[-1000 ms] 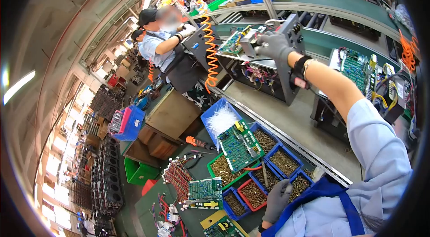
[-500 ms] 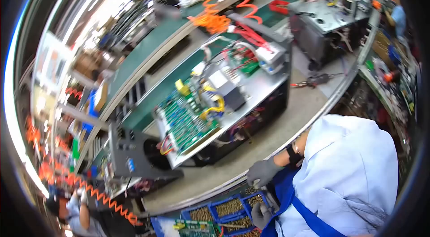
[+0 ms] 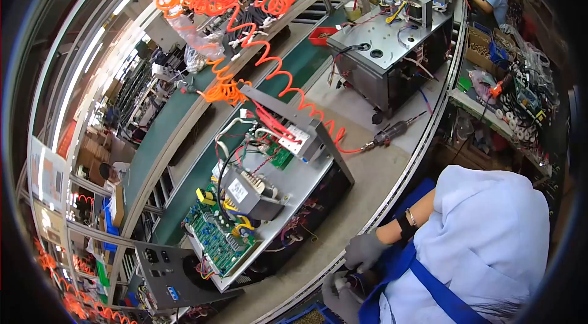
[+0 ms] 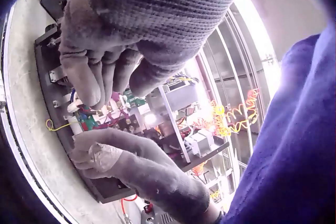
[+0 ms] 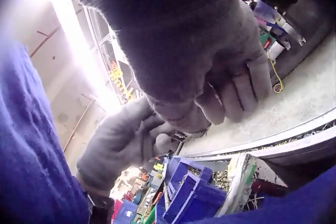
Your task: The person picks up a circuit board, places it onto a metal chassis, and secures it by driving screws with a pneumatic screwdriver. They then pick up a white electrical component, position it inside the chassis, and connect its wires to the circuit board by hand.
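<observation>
My gloved right hand (image 3: 362, 252) is drawn in close to the body, its fingers bent downward. Just below it, my gloved left hand (image 3: 340, 298) nearly meets it. In the left wrist view, the left hand (image 4: 110, 45) has loosely bent fingers above the right hand (image 4: 142, 163), which shows a whitish patch near its fingertips. From the right wrist, the right hand (image 5: 210, 66) covers part of the left hand (image 5: 123, 140). I cannot tell what either hand holds. Beyond them stands a metal chassis (image 3: 300, 198) bearing a green circuit board (image 3: 214, 235) and a boxy transformer (image 3: 248, 198).
Blue bins (image 5: 197, 200) of small brass-coloured hardware stand below the hands. A rail (image 3: 392, 204) edges the line. Farther along are a power screwdriver (image 3: 389, 134) on an orange coiled hose and a second chassis (image 3: 386, 48). A dark upright panel (image 3: 174, 275) stands nearer left.
The head view has swung right along the line. My right hand has left the chassis it was touching and come back beside my left hand, which has lifted from the bins.
</observation>
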The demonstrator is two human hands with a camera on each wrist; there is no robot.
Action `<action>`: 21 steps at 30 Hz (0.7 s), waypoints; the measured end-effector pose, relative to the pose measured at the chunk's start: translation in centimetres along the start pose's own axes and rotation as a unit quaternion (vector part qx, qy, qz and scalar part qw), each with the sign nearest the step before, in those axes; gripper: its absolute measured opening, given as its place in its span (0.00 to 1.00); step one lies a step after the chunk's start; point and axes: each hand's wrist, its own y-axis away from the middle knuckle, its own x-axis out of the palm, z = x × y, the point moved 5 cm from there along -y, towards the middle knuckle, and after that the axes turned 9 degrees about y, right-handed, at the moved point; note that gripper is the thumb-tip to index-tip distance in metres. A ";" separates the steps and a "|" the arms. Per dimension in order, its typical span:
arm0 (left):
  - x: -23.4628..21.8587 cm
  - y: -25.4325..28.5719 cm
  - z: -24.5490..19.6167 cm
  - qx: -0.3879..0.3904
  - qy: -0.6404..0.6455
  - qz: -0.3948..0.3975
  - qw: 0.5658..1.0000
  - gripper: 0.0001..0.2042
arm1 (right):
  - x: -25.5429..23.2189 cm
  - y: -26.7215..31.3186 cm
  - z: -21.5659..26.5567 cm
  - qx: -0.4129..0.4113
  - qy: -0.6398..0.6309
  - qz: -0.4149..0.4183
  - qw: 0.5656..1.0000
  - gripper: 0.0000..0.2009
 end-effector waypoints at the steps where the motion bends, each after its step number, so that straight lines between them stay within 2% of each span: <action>1: -0.7 -1.6 2.0 0.067 -0.056 0.029 0.996 0.17 | -0.3 0.7 -0.3 0.000 0.011 0.015 1.000 0.15; 2: 0.7 -1.5 0.9 0.132 -0.112 0.058 0.983 0.18 | -0.6 1.5 -0.6 -0.001 0.021 0.030 0.999 0.15; 3: 1.6 -0.4 1.6 0.053 -0.087 0.057 0.993 0.21 | -1.1 2.6 -1.0 -0.004 0.017 0.032 0.999 0.15; 4: 3.1 0.4 1.0 0.050 -0.087 0.052 0.994 0.21 | -1.5 3.7 -1.7 0.008 0.031 0.043 0.999 0.15; 6: 6.2 1.8 1.7 -0.045 -0.047 0.037 0.997 0.26 | -2.2 6.2 -3.4 0.015 0.042 0.060 0.997 0.15; 7: 8.5 2.7 1.1 0.034 -0.046 0.005 0.998 0.14 | -2.4 7.6 -4.3 0.021 0.049 0.067 0.996 0.15; 10: 11.7 3.9 3.7 0.035 -0.069 0.007 0.997 0.12 | -3.4 11.3 -6.6 0.010 0.068 0.107 0.992 0.15; 11: 12.5 4.6 4.7 0.024 -0.043 -0.025 0.998 0.12 | -4.2 12.6 -7.4 0.023 0.074 0.112 0.991 0.15; 13: 12.8 5.6 6.7 0.030 -0.080 -0.025 0.996 0.13 | -4.0 14.5 -8.7 0.004 0.081 0.117 0.990 0.16; 14: 13.0 6.7 6.9 0.031 -0.089 -0.045 0.995 0.13 | -5.1 15.2 -8.6 -0.012 0.075 0.124 0.989 0.16; 16: 12.0 8.8 11.5 0.022 -0.087 -0.115 0.989 0.13 | -4.5 16.2 -9.6 -0.040 0.055 0.140 0.988 0.17; 17: 12.3 10.6 11.2 0.023 -0.106 -0.157 0.982 0.14 | -4.0 16.4 -10.0 -0.057 0.067 0.188 0.978 0.17; 18: 12.6 12.7 10.9 0.059 -0.164 -0.201 0.964 0.14 | -3.6 16.7 -9.9 -0.073 0.081 0.233 0.966 0.17; 21: 12.2 18.0 15.0 0.023 -0.091 -0.335 0.937 0.14 | -2.8 16.4 -8.7 -0.132 0.094 0.290 0.943 0.17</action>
